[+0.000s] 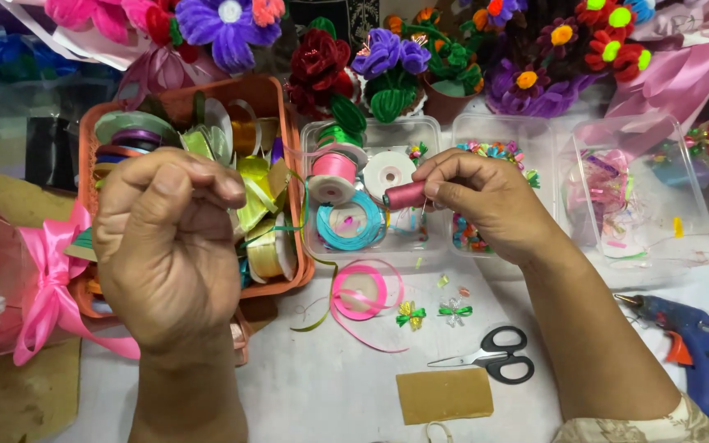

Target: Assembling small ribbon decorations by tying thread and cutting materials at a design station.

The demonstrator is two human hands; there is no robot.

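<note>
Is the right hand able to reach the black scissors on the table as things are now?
Probably yes. The scissors lie bare on the white table, just below the right hand, and nothing covers them. But its fingers hold a pink thread spool, which would hinder a grasp.

A craft workshop: a white worktop (330, 385) crowded with ribbon spools (334, 168) in plastic boxes (432, 131); fuzzy handmade flowers (387, 57) along the back; scissors (490, 357) and a blue glue gun (691, 344) lying near.
</note>
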